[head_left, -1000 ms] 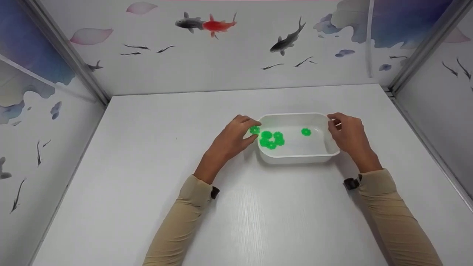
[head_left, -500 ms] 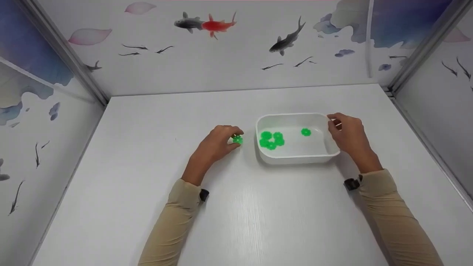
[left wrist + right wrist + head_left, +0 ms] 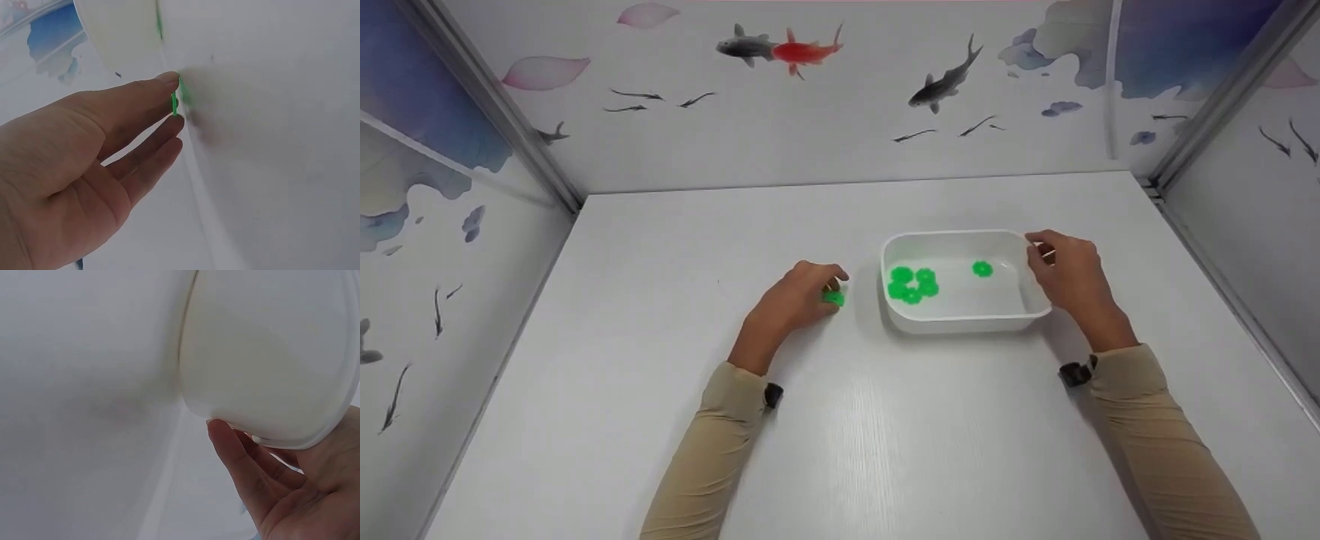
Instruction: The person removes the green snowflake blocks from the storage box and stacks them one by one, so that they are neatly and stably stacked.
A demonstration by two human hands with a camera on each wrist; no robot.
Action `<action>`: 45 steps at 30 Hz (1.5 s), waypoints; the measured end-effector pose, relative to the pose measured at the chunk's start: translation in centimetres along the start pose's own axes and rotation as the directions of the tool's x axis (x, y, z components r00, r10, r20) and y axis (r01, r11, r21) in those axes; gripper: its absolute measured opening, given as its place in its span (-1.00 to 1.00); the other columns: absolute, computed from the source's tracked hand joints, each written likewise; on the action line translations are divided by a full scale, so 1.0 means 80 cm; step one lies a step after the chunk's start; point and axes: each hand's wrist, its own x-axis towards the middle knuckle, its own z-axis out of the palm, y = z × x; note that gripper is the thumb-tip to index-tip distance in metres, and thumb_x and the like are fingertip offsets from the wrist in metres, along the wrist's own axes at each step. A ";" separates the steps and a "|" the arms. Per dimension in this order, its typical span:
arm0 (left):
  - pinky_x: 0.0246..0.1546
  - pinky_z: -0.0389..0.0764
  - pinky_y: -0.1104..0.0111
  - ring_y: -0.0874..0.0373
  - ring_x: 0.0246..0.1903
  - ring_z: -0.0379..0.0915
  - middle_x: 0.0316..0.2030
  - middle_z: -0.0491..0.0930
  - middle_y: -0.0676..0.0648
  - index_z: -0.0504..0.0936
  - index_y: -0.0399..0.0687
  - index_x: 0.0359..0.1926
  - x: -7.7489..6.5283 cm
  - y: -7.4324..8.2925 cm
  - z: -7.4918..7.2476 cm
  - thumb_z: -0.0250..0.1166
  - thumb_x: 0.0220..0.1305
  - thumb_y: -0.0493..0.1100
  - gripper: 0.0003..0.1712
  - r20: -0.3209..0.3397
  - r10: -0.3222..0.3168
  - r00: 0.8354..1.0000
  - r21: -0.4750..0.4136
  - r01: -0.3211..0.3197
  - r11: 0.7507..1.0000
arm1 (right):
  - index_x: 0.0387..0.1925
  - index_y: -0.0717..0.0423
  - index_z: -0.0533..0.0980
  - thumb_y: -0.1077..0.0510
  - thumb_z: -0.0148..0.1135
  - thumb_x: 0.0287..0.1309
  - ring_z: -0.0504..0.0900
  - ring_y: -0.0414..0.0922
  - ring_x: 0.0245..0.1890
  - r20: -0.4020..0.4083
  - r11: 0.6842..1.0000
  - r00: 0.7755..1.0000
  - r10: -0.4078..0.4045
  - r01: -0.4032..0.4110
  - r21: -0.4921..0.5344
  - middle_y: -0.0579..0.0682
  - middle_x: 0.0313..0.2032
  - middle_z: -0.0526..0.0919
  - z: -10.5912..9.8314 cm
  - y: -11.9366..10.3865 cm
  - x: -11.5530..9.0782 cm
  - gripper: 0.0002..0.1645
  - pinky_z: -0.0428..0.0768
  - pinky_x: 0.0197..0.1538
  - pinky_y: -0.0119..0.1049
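Note:
My left hand is just left of a white plastic tub, low over the table. Between its thumb and fingertips it pinches a green flower-shaped disc. In the left wrist view the thin disc shows edge-on, close to the white tabletop. At the tub's right end, my right hand grips the rim; in the right wrist view, fingers lie against the outer wall. Inside the tub, several green discs cluster at the left, and a single disc lies farther right.
The white table extends around the tub on all sides. A back panel printed with fish stands behind it, with side panels at left and right. Both forearms wear tan sleeves, with a dark wrist strap visible at each.
My left hand has moved left with the disc, from the tub's left rim down to the table beside it. The right hand and tub have stayed in place.

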 end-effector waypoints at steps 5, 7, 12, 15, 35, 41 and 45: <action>0.28 0.67 0.08 -0.06 0.18 0.64 0.09 0.78 -0.17 0.69 -0.13 0.30 0.000 -0.004 -0.001 0.42 0.39 -0.34 -0.52 0.014 0.012 1.000 -0.028 -0.011 1.000 | 0.36 0.29 0.59 0.19 0.13 0.60 0.78 0.30 0.03 -0.008 1.000 1.000 -0.022 0.022 0.008 0.41 0.08 0.75 -0.001 0.000 -0.002 -0.55 0.76 0.10 0.25; 0.28 0.67 0.08 -0.06 0.17 0.66 0.09 0.78 -0.18 0.69 -0.15 0.30 0.001 -0.005 -0.002 0.42 0.39 -0.34 -0.52 0.016 0.020 1.000 -0.034 -0.019 0.999 | 0.36 0.28 0.59 0.19 0.13 0.59 0.79 0.29 0.03 -0.010 1.000 1.000 -0.023 0.023 0.005 0.40 0.06 0.76 -0.001 0.001 -0.002 -0.55 0.77 0.08 0.24; 0.30 0.67 0.07 -0.05 0.17 0.66 0.11 0.76 -0.18 0.69 -0.14 0.32 0.001 -0.006 -0.002 0.43 0.40 -0.33 -0.52 0.024 0.016 1.000 -0.042 -0.015 0.999 | 0.36 0.27 0.59 0.18 0.14 0.59 0.79 0.28 0.03 -0.007 1.000 1.000 -0.023 0.023 -0.001 0.39 0.07 0.76 -0.002 0.001 -0.001 -0.54 0.77 0.08 0.23; 0.31 0.66 0.08 -0.04 0.17 0.64 0.10 0.75 -0.17 0.69 -0.13 0.31 0.001 -0.006 -0.002 0.43 0.41 -0.32 -0.53 0.026 0.010 1.000 -0.042 -0.009 0.999 | 0.37 0.26 0.59 0.17 0.14 0.60 0.78 0.29 0.04 0.000 1.000 1.000 -0.019 0.019 0.002 0.40 0.08 0.75 -0.002 0.001 -0.001 -0.54 0.76 0.10 0.24; 0.32 0.64 0.07 -0.05 0.20 0.60 0.10 0.75 -0.16 0.70 -0.12 0.31 -0.003 -0.003 -0.003 0.43 0.41 -0.29 -0.53 0.027 -0.002 1.000 -0.008 0.002 1.000 | 0.38 0.24 0.59 0.16 0.14 0.59 0.78 0.27 0.06 0.013 1.000 1.000 0.003 -0.003 0.011 0.39 0.09 0.75 -0.002 0.000 0.000 -0.53 0.77 0.10 0.21; 0.34 0.63 0.06 -0.08 0.28 0.59 0.20 0.72 -0.17 0.67 -0.11 0.34 -0.005 0.011 -0.006 0.47 0.44 -0.18 -0.51 -0.009 0.052 0.999 0.042 -0.051 0.998 | 0.38 0.22 0.59 0.15 0.14 0.60 0.77 0.26 0.05 0.015 1.000 1.000 0.009 -0.009 0.008 0.38 0.09 0.76 -0.002 0.000 -0.001 -0.53 0.77 0.09 0.21; 0.34 0.65 0.07 -0.07 0.28 0.62 0.21 0.73 -0.17 0.66 -0.12 0.34 -0.003 0.027 -0.006 0.45 0.47 -0.15 -0.52 -0.075 0.127 0.989 0.041 -0.124 0.991 | 0.39 0.23 0.59 0.17 0.13 0.59 0.77 0.26 0.05 0.011 1.000 1.000 0.011 -0.011 0.005 0.37 0.09 0.76 -0.002 -0.001 0.000 -0.53 0.77 0.09 0.21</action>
